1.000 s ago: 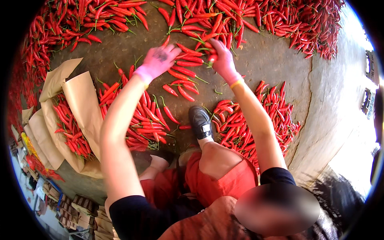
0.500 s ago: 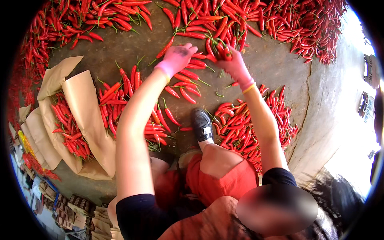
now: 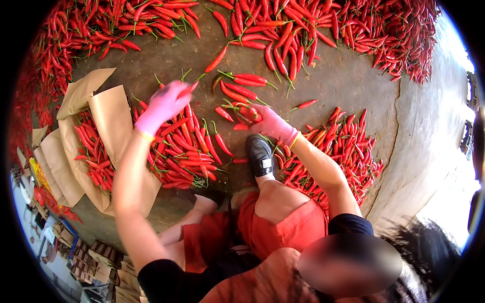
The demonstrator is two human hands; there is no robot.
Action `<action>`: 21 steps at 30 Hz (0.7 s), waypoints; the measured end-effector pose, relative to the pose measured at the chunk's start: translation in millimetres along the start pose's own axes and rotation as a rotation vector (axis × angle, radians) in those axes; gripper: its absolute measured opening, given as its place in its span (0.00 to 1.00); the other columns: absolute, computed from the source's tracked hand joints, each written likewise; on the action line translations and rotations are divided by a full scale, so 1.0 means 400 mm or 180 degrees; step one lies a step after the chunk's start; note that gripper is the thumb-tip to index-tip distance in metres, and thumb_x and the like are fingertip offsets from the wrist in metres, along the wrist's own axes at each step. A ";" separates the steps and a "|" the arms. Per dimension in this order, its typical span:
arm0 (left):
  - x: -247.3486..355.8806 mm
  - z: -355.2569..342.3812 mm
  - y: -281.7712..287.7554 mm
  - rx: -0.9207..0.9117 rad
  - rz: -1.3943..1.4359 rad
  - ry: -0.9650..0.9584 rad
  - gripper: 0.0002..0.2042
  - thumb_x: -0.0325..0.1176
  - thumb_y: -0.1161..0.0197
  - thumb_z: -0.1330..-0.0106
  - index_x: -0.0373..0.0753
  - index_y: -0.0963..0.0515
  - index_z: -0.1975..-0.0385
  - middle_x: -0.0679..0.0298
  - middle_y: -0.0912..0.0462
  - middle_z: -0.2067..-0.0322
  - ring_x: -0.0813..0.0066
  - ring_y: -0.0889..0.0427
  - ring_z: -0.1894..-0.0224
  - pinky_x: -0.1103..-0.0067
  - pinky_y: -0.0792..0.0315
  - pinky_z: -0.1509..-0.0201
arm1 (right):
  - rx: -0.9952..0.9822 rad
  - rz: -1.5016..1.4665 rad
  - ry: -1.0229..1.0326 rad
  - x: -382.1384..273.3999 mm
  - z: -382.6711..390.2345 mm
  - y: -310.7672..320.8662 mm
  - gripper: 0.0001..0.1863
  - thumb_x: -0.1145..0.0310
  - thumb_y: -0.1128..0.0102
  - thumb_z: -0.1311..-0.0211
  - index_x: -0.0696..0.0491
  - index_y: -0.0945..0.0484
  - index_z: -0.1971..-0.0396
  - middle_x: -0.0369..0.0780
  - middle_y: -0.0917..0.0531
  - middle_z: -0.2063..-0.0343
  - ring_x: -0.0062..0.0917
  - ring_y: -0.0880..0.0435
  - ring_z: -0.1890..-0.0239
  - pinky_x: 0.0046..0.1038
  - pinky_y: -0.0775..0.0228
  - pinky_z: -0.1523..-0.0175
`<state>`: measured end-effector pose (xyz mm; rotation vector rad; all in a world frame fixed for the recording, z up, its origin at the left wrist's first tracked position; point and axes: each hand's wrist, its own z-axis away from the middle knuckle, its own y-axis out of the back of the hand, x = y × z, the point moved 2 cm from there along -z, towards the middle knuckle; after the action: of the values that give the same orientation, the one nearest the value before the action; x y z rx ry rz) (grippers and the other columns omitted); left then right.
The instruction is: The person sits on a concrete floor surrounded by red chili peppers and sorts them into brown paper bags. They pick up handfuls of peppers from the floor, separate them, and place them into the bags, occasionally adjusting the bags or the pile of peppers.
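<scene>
Chilies [image 3: 246, 114] | clamped btwn R hand [image 3: 273, 123] fingers | L hand [image 3: 164, 106]: chili [image 3: 188, 90] at tips, grip unclear

Pink-gloved right grip [image 3: 273, 123] around red chillies [image 3: 247, 114], left grip [image 3: 164, 107] over a chilli pile [image 3: 186, 157], brown paper bag [image 3: 112, 115] beside it

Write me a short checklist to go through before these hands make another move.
1. Right hand has its load: ok, its fingers are closed around several red chilies.
2. Left hand has a firm hold: cannot tell; a red chili shows at its fingers, but the hand is blurred.
3. Both hands covered: ok, each wears a pink glove.
4. Near piles separate: ok, a black shoe stands between the left pile and the right pile.
5. No strays by the right pile: not ok, a single chili lies just beyond it.
6. Paper bag open: ok, chilies show inside.
</scene>
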<state>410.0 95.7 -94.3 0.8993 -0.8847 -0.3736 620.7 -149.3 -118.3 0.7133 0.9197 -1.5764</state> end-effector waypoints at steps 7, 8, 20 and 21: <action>0.047 -0.347 -0.235 0.0381 -0.0708 0.0535 0.19 0.46 0.37 0.40 0.43 0.25 0.54 0.53 0.23 0.53 0.53 0.20 0.51 0.63 0.26 0.49 | 0.0339 0.0808 0.0284 0.077 0.002 0.028 0.26 0.76 0.35 0.57 0.57 0.25 0.52 0.51 0.17 0.66 0.37 0.17 0.61 0.36 0.25 0.54; 0.039 -0.331 -0.205 0.0460 -0.0730 0.0593 0.17 0.45 0.37 0.41 0.43 0.25 0.56 0.53 0.22 0.54 0.54 0.19 0.51 0.62 0.25 0.50 | 0.0413 0.0373 0.0028 0.047 -0.008 0.047 0.25 0.76 0.34 0.56 0.57 0.24 0.52 0.50 0.17 0.66 0.40 0.17 0.63 0.36 0.25 0.55; 0.070 -0.020 -0.192 0.0448 0.0842 -0.0117 0.15 0.31 0.32 0.42 0.42 0.22 0.55 0.62 0.18 0.67 0.70 0.16 0.67 0.71 0.23 0.62 | 0.1677 0.4065 0.0913 0.046 -0.219 0.145 0.45 0.61 0.25 0.61 0.43 0.34 0.37 0.39 0.23 0.52 0.37 0.24 0.49 0.45 0.32 0.49; 0.083 -0.025 -0.242 0.0562 0.0253 -0.0643 0.17 0.32 0.29 0.46 0.43 0.21 0.55 0.61 0.18 0.64 0.67 0.16 0.63 0.69 0.23 0.58 | 0.1668 0.4136 0.1020 0.044 -0.217 0.143 0.45 0.61 0.25 0.61 0.44 0.35 0.37 0.39 0.23 0.52 0.36 0.23 0.49 0.44 0.32 0.49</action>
<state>444.6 23.0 -158.5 0.9969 -1.1496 -0.3247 670.5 -88.1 -188.0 1.5475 0.0780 -0.4933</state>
